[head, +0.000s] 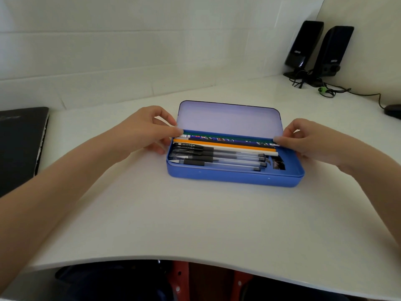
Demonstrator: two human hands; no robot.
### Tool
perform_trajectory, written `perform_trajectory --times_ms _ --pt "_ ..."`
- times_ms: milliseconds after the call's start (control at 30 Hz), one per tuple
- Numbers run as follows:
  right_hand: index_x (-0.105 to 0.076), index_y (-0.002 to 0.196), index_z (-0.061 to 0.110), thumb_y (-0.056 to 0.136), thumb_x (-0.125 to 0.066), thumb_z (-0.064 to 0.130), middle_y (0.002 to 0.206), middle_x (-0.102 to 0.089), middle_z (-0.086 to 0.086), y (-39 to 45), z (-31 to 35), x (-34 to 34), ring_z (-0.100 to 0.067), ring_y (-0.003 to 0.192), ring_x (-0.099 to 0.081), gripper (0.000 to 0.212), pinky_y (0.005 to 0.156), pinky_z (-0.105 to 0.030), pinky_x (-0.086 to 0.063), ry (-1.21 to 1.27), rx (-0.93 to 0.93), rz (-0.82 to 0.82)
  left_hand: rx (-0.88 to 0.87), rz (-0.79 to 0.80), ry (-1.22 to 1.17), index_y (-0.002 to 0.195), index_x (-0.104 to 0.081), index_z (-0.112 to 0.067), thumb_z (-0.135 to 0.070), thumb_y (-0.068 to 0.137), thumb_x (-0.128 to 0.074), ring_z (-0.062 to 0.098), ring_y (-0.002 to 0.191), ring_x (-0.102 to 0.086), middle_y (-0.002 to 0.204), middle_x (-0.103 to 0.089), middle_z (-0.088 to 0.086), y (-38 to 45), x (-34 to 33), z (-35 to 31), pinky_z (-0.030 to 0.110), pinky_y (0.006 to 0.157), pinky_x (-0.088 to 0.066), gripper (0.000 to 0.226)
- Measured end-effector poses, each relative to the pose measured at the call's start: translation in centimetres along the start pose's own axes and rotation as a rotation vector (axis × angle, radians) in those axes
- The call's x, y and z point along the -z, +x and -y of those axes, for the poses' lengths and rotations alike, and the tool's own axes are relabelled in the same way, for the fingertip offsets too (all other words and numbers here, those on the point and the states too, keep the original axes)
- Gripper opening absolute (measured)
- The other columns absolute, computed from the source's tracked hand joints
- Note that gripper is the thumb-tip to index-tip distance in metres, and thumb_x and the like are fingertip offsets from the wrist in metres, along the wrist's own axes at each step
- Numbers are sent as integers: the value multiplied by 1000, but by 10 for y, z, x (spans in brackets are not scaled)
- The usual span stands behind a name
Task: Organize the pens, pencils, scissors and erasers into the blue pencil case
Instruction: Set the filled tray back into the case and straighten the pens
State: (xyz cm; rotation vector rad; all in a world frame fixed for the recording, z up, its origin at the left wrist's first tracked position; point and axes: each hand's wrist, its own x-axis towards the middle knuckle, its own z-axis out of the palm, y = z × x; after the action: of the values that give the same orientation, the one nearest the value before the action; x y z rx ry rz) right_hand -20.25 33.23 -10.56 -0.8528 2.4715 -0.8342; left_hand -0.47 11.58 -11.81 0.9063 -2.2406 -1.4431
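Currently the blue rectangular hard-shell pencil case (235, 178) lies open on the white desk (195, 218), lid (230, 119) hinged along its far edge and standing tilted up.

Contents, relative to the case: clear-barrelled black gel pens (217, 158) lie side by side along the near wall; beyond them a white pencil (243, 150), an orange pencil (217, 142) and patterned pencils (217, 139) run lengthwise toward the hinge. A small dark object (277, 165) sits in the case's right-hand end; possibly an eraser, view too poor to say. No scissors identifiable.

Left hand (147, 129): fingertips pinch the lid's lower left corner at the hinge line. Right hand (308, 137): fingertips pinch the lid's lower right corner, remaining fingers curled behind the case's right wall. Both grasp the lid.

Handling judgement: case looks rigid, thin-walled and light, smooth enough to slide on the glossy desk if pushed from one side. Lid is stiff; symmetric hold at both corners should bring it down evenly. Pens are round and loose, so they may roll if the case is tipped. Keep base flat; press near the front corners to latch.

Far right of the case: two black speakers (319, 51).
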Motion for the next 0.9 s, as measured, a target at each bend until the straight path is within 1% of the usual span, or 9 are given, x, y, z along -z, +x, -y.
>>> perform_trajectory --times_ms 133,300,433,600,700,767,833,900 --pt "-55 102 11 88 -59 38 84 -64 -2 0 -2 1 -13 65 -53 30 62 -25 -40 -9 5 18 6 5 3 96 -58 -13 -18 80 -69 12 60 -59 83 -69 4 0 0 0 19 51 -52 20" --pt "-56 102 11 87 -60 35 89 -66 -9 -1 -2 8 -16 65 -52 28 61 -26 -41 12 -17 74 23 5 8 99 -56 -14 -23 79 -70 12 59 -59 87 -70 5 1 -1 0 18 49 -52 25" --pt "-57 103 8 85 -63 35 83 -65 -6 1 -2 6 -16 65 -52 33 60 -26 -40 15 -24 61 33 4 21 102 -54 -15 -25 78 -71 16 62 -59 95 -71 9 2 -2 1 22 54 -53 32" --pt "-58 103 9 84 -64 37 82 -65 -5 3 -3 5 -15 65 -51 34 60 -26 -40 27 -29 54 76 -6 33 112 -50 -15 -27 78 -70 19 66 -60 103 -70 11 5 -3 2 26 61 -52 41" --pt "-57 104 10 84 -62 39 85 -65 -5 3 -4 6 -15 66 -51 35 60 -26 -40 23 -25 64 80 32 56 123 -50 -14 -29 80 -69 21 72 -61 106 -69 12 5 -1 2 29 73 -53 50" --pt "-56 106 12 85 -60 42 88 -64 -6 4 -6 7 -15 67 -51 37 62 -28 -40 53 -11 43 74 93 73 119 -57 -13 -26 82 -66 19 79 -61 109 -69 13 4 1 2 33 83 -53 40" --pt "-54 110 15 86 -57 44 91 -62 -5 6 -6 5 -15 69 -51 37 64 -28 -41 87 10 -2 66 158 79 107 -67 -15 -23 84 -65 16 86 -61 112 -69 15 1 1 1 38 93 -51 25" --pt "-52 115 21 87 -56 45 95 -62 -2 9 -7 1 -13 73 -52 37 65 -28 -42 106 41 -43 77 159 57 100 -68 -18 -22 82 -66 14 87 -60 113 -69 14 0 2 1 37 94 -50 18"
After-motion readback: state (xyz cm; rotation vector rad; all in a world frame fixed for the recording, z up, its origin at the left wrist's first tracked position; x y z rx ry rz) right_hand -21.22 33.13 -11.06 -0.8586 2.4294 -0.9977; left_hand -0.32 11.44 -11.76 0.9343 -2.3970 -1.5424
